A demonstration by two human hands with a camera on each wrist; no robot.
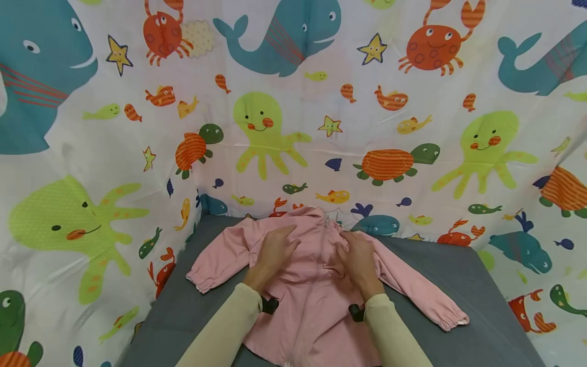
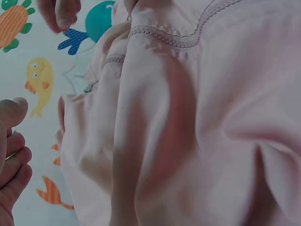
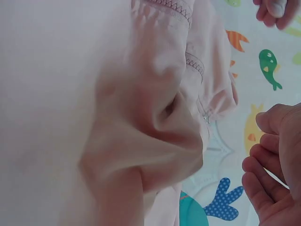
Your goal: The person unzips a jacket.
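A pink zip-up jacket (image 1: 316, 285) lies spread front up on the grey surface, with its sleeves out to both sides and its collar at the far end. My left hand (image 1: 276, 252) is over the left chest of the jacket, and my right hand (image 1: 357, 255) is over the right chest near the collar. Both wrist views show the fingers loosely bent with no cloth between them: the left hand (image 2: 11, 160) at the left edge, the right hand (image 3: 277, 160) at the right edge. Raised folds of the jacket (image 3: 155, 127) fill much of these views.
The grey table (image 1: 183, 316) extends past both sleeves. A white curtain (image 1: 293, 168) printed with sea animals hangs behind and along both sides. Black wrist straps (image 1: 269, 305) sit at the cuffs of my cream sleeves (image 1: 229, 326).
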